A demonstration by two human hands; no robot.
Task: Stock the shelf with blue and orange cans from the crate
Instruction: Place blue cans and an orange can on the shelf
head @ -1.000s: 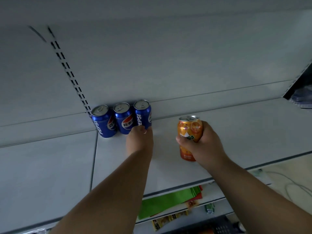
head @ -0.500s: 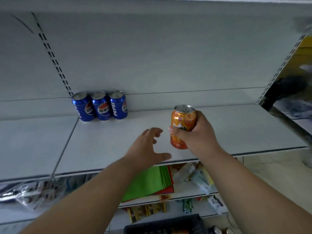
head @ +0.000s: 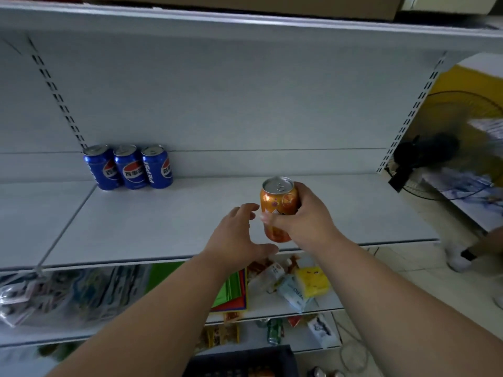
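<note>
The orange aluminium drink can (head: pixel 280 209), upright with its silver pull-tab lid showing, sits in the right hand (head: pixel 307 216), whose fingers wrap round its right side while the thumb presses across the front; it is over the front part of the white metal shelf board (head: pixel 163 221), its base near or on the board, which I cannot tell. In the head view, the only one given, three blue aluminium Pepsi cans (head: pixel 130 166) stand touching in a row at the back left corner, against the white rear panel (head: pixel 245 104). A second ago the left hand (head: pixel 236 235) was at the rightmost blue can; it has since let go and come back toward the front, and now hovers just left of the orange can with fingers spread and curled, holding nothing. The blue row looks settled, so the orange can is likely the next to be placed, perhaps with both hands. The dark plastic crate (head: pixel 239 361) is at the bottom edge, below the lower shelves of mixed packets (head: pixel 296 287).
</note>
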